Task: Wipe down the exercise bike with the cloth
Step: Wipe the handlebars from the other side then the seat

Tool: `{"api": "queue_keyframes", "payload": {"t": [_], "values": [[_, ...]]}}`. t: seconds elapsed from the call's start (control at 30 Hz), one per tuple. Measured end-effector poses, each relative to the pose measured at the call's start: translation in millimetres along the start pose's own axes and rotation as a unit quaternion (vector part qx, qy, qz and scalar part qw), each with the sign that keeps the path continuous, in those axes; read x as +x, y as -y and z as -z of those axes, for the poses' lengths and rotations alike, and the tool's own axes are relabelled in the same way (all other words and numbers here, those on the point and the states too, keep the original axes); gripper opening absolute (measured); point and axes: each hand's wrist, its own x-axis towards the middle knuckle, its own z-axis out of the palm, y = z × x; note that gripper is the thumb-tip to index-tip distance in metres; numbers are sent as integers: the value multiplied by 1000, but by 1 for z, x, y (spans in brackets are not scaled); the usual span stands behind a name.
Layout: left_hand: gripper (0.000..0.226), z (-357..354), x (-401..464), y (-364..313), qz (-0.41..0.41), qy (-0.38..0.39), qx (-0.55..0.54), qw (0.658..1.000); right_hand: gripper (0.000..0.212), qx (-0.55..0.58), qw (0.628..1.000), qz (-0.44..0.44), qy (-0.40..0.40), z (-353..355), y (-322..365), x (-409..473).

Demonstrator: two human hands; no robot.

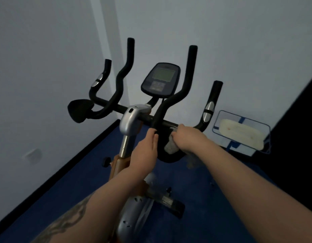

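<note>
The exercise bike (132, 120) is standing on a blue floor (64, 181), its handlebars (169, 122) facing a white wall (46, 67) at the far side. The right hand (186, 137) is gripping a grey cloth (171, 146) and pressing it against the right part of the handlebars, near the black elbow pad (162, 137). The left hand (144, 149) is curling its fingers over the pad's left edge. The console (160, 78) is sitting beyond both hands. A flat mop head (241, 134) is leaning at the far right.

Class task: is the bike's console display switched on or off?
Off, as far as shows: the console screen is a flat, dull grey-green with no digits or glow, though the picture is dim and blurred.
</note>
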Motion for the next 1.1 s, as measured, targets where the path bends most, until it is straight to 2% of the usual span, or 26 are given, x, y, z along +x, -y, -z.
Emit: {"api": "queue_keyframes", "payload": {"t": [0.07,0.1,0.17,0.23,0.33,0.47,0.53,0.6,0.67,0.73,0.87,0.97,1.1], "values": [[17,0,0,2,-9,9,2,1000,31,53,998,-21,-35,-6,3,-5],[19,-1,1,3,-9,12,3,1000,27,89,992,-30,-84,-17,2,-12],[23,-3,2,4,-8,13,-1,1000,21,148,965,-54,-207,-47,2,-31],[25,-5,2,4,-14,7,-1,1000,20,228,926,-72,-291,-71,9,-46],[26,-3,2,7,-24,9,-33,999,26,333,877,-75,-338,-83,15,-47],[23,6,6,14,-36,42,-94,994,23,367,847,-71,-378,-78,11,-38],[24,9,6,18,-41,59,-119,990,27,422,790,-90,-436,-92,26,-41],[24,12,4,19,-43,73,-136,987,33,510,706,-103,-481,-116,48,-48],[24,17,4,20,-40,92,-145,984,31,584,638,-110,-489,-134,59,-53],[25,22,7,21,-36,116,-153,981,27,641,591,-117,-475,-135,53,-50],[29,28,8,20,-27,149,-176,973,34,731,469,-146,-474,-133,57,-43],[28,30,6,16,-8,147,-202,968,31,733,461,-210,-454,-139,87,-35],[27,33,6,17,-2,151,-170,974,29,770,430,-216,-419,-133,73,-34]]}}
